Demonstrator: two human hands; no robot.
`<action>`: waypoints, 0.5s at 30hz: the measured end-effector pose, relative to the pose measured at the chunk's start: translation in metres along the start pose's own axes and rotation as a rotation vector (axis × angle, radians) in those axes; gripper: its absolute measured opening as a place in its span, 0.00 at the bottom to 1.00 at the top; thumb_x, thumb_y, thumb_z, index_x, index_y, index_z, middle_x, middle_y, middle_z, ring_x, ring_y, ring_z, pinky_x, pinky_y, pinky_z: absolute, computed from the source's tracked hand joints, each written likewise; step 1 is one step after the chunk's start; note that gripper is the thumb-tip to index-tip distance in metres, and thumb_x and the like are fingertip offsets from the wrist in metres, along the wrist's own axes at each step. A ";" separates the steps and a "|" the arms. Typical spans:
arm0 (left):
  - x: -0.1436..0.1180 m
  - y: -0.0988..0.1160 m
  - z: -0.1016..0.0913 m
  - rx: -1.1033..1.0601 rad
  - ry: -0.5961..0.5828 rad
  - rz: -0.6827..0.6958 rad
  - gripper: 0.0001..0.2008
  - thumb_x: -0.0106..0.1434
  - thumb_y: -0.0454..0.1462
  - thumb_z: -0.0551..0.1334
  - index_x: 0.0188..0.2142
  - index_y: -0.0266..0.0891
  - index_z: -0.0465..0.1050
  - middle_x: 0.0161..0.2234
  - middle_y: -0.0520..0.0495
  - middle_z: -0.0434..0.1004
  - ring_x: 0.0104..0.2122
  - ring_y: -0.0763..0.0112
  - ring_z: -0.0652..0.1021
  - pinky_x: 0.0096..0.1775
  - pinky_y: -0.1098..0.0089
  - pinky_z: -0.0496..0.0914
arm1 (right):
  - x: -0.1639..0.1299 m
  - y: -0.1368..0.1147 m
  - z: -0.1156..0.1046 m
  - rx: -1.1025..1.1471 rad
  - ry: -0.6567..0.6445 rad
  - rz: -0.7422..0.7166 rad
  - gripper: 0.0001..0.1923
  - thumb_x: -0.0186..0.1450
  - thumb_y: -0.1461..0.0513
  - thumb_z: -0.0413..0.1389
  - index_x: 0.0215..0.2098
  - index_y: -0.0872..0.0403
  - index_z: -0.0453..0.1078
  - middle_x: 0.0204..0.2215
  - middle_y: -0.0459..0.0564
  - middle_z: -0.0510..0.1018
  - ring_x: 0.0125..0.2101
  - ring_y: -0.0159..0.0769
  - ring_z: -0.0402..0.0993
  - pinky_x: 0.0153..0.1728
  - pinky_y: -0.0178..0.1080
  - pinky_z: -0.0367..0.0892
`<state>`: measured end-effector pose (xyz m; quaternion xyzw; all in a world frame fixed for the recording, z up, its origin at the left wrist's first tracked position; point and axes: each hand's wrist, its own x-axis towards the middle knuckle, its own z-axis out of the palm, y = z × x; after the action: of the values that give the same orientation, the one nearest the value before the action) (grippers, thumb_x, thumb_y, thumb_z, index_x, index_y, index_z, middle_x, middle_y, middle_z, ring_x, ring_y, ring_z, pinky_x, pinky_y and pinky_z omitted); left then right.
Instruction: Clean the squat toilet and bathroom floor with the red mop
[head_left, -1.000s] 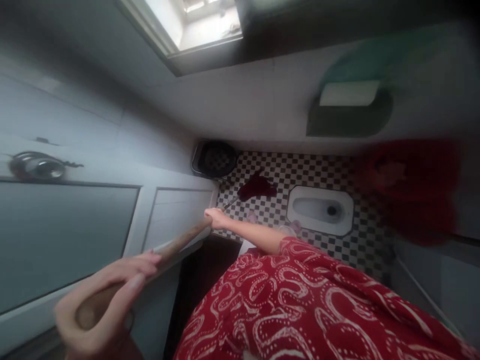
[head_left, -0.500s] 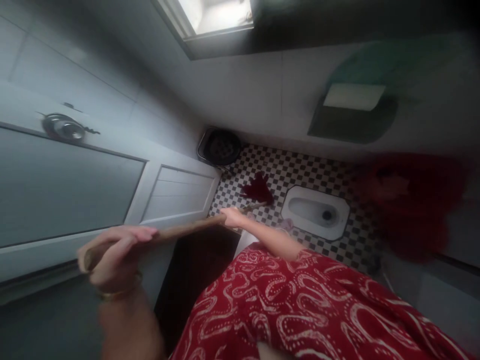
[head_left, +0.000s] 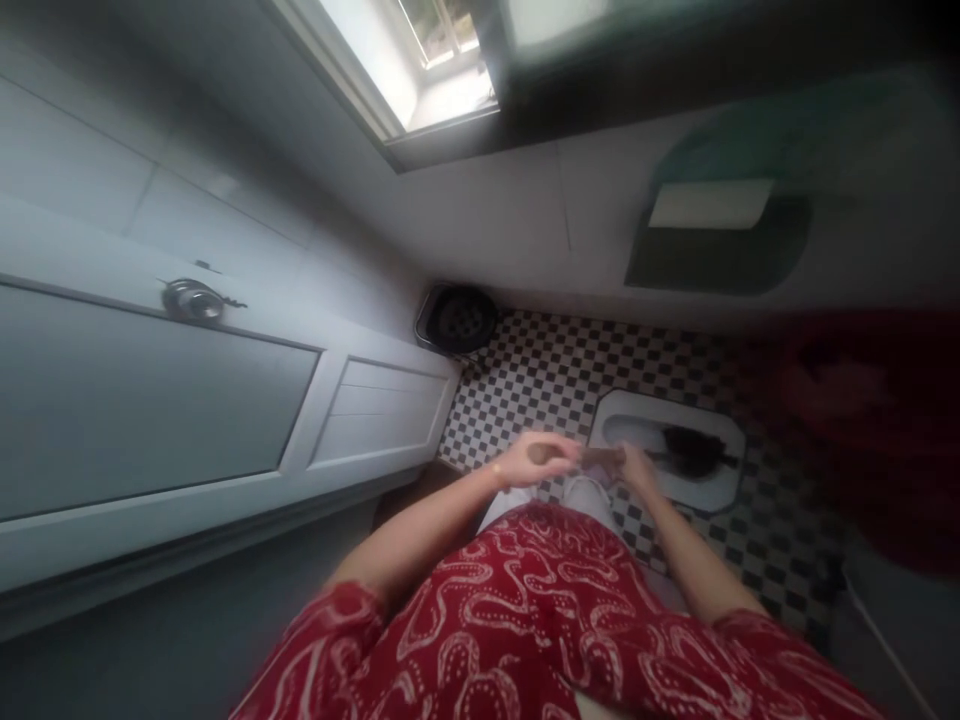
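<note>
My left hand (head_left: 536, 460) is wrapped around the end of a mop's wooden handle (head_left: 602, 457), in front of my legs. Farther down the handle, my right hand (head_left: 636, 470) grips it close to the squat toilet. The dark mop head (head_left: 691, 453) lies over the bowl of the white squat toilet (head_left: 637, 403), covering much of its right part. Whether the strands touch the bottom of the bowl, I cannot tell.
A dark bin or basket (head_left: 456, 320) stands in the far corner beside the white door (head_left: 330, 400). A green paper holder (head_left: 720, 250) hangs on the wall. At the right is a blurred red object (head_left: 885, 420). Checkered tiles (head_left: 525, 370) cover the floor.
The mop head has moved right, from the floor tiles onto the squat toilet. My left hand has come down and right, and my right hand has moved right. The view has shifted a little.
</note>
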<state>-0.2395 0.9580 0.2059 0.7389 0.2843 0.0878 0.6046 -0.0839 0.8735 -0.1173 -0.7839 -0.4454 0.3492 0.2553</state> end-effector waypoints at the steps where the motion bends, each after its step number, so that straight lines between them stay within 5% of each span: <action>1: 0.010 0.004 0.007 -0.003 -0.034 0.008 0.20 0.56 0.51 0.69 0.30 0.33 0.77 0.37 0.37 0.82 0.48 0.56 0.80 0.53 0.59 0.72 | 0.000 0.011 -0.002 0.014 0.027 0.034 0.09 0.60 0.64 0.52 0.37 0.54 0.72 0.37 0.55 0.79 0.37 0.40 0.72 0.34 0.37 0.59; 3: 0.024 0.019 0.017 0.008 -0.103 0.059 0.21 0.56 0.52 0.69 0.28 0.34 0.76 0.35 0.39 0.82 0.46 0.58 0.80 0.52 0.61 0.73 | -0.002 0.028 -0.006 0.044 0.095 0.029 0.10 0.60 0.63 0.51 0.37 0.53 0.73 0.39 0.57 0.79 0.39 0.42 0.73 0.37 0.39 0.62; 7: 0.037 0.035 0.033 0.169 -0.449 0.134 0.10 0.56 0.42 0.70 0.28 0.37 0.77 0.36 0.44 0.82 0.47 0.63 0.80 0.54 0.66 0.72 | -0.011 0.047 -0.008 0.142 0.308 -0.041 0.09 0.55 0.61 0.52 0.32 0.52 0.71 0.36 0.56 0.79 0.42 0.46 0.73 0.44 0.43 0.66; 9: 0.041 0.029 0.036 0.205 -0.356 0.068 0.10 0.56 0.40 0.70 0.26 0.36 0.75 0.34 0.44 0.81 0.45 0.63 0.80 0.51 0.68 0.73 | -0.009 0.045 -0.008 0.187 0.279 0.046 0.09 0.54 0.61 0.50 0.31 0.51 0.70 0.34 0.55 0.79 0.38 0.46 0.74 0.41 0.43 0.67; 12: 0.034 0.045 0.016 0.167 -0.211 0.041 0.12 0.58 0.42 0.68 0.27 0.34 0.73 0.31 0.42 0.81 0.43 0.62 0.81 0.48 0.66 0.75 | -0.010 0.010 -0.025 0.145 0.224 0.021 0.09 0.54 0.62 0.49 0.29 0.50 0.70 0.32 0.54 0.80 0.35 0.45 0.74 0.39 0.43 0.66; 15: -0.007 0.119 -0.035 0.202 -0.305 0.190 0.12 0.59 0.45 0.66 0.28 0.37 0.75 0.31 0.44 0.81 0.41 0.62 0.82 0.46 0.62 0.77 | -0.028 -0.069 -0.058 0.101 0.365 -0.218 0.10 0.55 0.63 0.49 0.31 0.53 0.73 0.33 0.55 0.80 0.36 0.44 0.73 0.41 0.43 0.63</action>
<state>-0.2243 0.9712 0.3285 0.8241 0.1260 0.0026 0.5523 -0.0854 0.8763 -0.0230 -0.7675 -0.4559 0.1935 0.4071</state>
